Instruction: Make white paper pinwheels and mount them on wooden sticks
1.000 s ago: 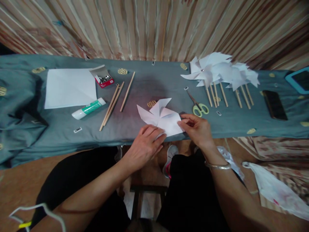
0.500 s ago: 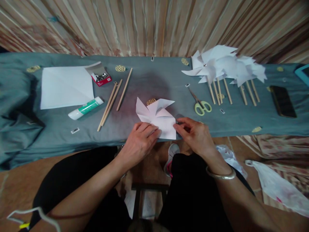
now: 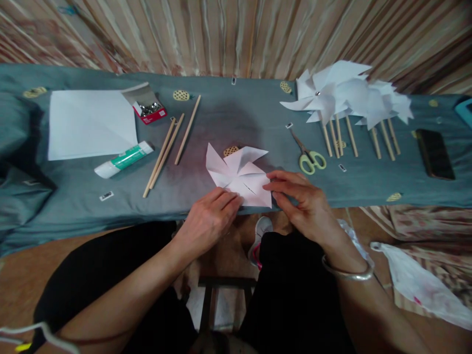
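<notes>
A white paper pinwheel [image 3: 239, 169] lies near the table's front edge, with slits cut toward its middle and several blades curled up. At its lower left, my left hand [image 3: 212, 216] is closed, the fingertips pinching and pressing the paper by the centre. My right hand [image 3: 304, 204] grips the right edge of the same sheet with its fingertips; the lower right blade there lies fairly flat with an open slit. Part of the paper is hidden under the left fingers. Green-handled scissors [image 3: 311, 161] rest to the right of the pinwheel.
Wooden sticks [image 3: 165, 152] lie left of centre, near a red box of metal pins [image 3: 151, 115], a glue stick [image 3: 125, 158] and white paper sheets [image 3: 86, 125]. Finished pinwheels on sticks [image 3: 342, 93] are piled at the back right. A black phone [image 3: 435, 155] lies at the right.
My right fingers have shifted up along the paper's right edge and spread more. A slit in the lower right blade now shows. The whole view has shifted slightly.
</notes>
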A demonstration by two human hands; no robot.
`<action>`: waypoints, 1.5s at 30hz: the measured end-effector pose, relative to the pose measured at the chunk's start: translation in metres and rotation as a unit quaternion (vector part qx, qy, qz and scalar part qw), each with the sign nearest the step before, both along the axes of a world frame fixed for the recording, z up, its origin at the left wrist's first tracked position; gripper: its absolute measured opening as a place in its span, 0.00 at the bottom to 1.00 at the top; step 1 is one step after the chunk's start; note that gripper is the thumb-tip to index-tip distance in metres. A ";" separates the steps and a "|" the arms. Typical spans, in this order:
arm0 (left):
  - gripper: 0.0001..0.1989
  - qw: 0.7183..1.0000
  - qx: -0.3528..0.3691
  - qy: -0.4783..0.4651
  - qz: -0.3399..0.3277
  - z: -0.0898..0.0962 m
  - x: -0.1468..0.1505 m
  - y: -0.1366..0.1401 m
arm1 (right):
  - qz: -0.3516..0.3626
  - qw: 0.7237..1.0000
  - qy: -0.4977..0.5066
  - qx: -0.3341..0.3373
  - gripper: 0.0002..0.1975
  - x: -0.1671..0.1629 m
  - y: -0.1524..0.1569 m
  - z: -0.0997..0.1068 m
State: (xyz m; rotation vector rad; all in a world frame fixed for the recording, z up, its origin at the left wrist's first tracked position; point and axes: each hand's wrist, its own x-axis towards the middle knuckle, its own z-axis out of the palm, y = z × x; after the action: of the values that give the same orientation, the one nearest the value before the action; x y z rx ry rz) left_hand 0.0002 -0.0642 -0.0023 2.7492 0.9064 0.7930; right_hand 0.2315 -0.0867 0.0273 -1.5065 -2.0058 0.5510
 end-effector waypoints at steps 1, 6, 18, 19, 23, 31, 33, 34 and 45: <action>0.08 1.000 0.001 0.001 0.001 0.000 0.000 0.000 | 0.009 1.000 -0.005 -0.007 0.14 0.001 0.000 0.000; 0.10 1.000 -0.015 0.010 0.005 0.000 -0.001 -0.002 | 0.034 0.999 -0.041 -0.010 0.14 0.001 -0.001 -0.004; 0.14 0.999 -0.032 0.014 0.006 0.000 -0.002 -0.005 | 0.023 0.997 0.066 -0.016 0.04 -0.019 0.004 -0.005; 0.15 0.999 -0.036 0.013 0.006 0.001 -0.003 -0.006 | 0.020 0.998 0.066 -0.011 0.04 -0.021 0.004 -0.006; 0.20 0.998 -0.056 -0.009 0.017 0.001 -0.004 -0.008 | 0.000 0.999 0.054 -0.003 0.06 -0.031 0.007 -0.006; 0.17 0.999 -0.052 -0.001 -0.012 0.002 -0.007 -0.009 | -0.040 0.999 -0.005 -0.006 0.09 -0.045 0.009 -0.009; 0.16 0.999 -0.048 -0.005 -0.016 0.001 -0.008 -0.009 | -0.053 0.998 -0.014 -0.007 0.09 -0.046 0.009 -0.011; 0.15 0.999 -0.047 -0.007 -0.015 0.001 -0.008 -0.009 | -0.059 0.998 -0.019 -0.007 0.09 -0.047 0.010 -0.012; 0.13 0.997 -0.078 -0.017 -0.003 -0.001 -0.005 -0.006 | -0.073 0.993 -0.092 0.022 0.08 -0.053 0.012 -0.016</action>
State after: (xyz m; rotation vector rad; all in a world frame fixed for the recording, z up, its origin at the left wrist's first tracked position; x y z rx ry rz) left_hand -0.0049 -0.0699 -0.0033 2.5963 0.9111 0.7324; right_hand 0.1781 -0.0748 0.0114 -1.7141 -2.0080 0.3157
